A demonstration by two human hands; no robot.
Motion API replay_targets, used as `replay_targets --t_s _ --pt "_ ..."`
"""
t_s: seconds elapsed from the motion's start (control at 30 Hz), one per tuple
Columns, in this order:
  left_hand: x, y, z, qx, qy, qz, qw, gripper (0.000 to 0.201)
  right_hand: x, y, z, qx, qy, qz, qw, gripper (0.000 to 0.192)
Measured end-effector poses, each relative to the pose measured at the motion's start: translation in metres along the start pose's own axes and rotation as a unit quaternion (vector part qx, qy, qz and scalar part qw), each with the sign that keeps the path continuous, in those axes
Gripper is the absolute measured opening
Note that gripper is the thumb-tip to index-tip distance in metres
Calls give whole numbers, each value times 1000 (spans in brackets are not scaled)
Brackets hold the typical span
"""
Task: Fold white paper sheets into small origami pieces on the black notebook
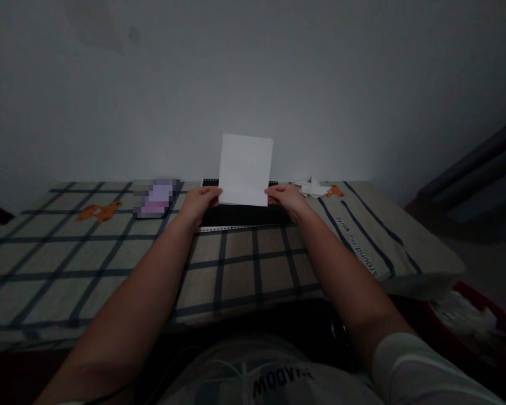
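A white sheet of paper (245, 169) stands upright above a black board (244, 215) on the checked cloth. My left hand (201, 201) pinches the sheet's lower left corner. My right hand (285, 198) pinches its lower right corner. Both arms reach forward over the bed-like surface. A metal ruler (231, 228) lies along the board's near edge.
A checked beige cloth (109, 253) with orange animal prints covers the surface. A blurred purple object (156, 198) lies at the back left. Folded white paper pieces (312, 188) sit at the back right. A red container (480, 320) is low on the right. A plain wall stands behind.
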State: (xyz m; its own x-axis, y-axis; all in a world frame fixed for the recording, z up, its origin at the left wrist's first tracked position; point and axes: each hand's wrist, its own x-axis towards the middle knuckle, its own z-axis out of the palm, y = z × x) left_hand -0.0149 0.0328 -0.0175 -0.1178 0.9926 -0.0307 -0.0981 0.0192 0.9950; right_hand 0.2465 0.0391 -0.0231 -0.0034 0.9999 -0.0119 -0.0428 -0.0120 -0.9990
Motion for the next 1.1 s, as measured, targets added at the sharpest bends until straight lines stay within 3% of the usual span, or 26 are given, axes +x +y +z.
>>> replay_targets --t_s 0.1,0.2,0.53,0.7,1.1 --pt "-2 3 1 -31 -46 -56 997 9 -1 -2 -2 -17 5 5 1000 11" --pt "-4 4 2 -31 -50 -68 996 12 -3 -4 -2 -22 4 8 1000 12" --pt "0 0 2 -21 16 -21 999 12 -9 -10 6 5 -13 31 999 25" --pt "-2 2 4 -13 45 -4 999 14 -14 -12 7 8 -31 40 999 17" --pt "-4 3 6 -15 45 9 999 14 -12 -7 8 -66 -47 13 997 29"
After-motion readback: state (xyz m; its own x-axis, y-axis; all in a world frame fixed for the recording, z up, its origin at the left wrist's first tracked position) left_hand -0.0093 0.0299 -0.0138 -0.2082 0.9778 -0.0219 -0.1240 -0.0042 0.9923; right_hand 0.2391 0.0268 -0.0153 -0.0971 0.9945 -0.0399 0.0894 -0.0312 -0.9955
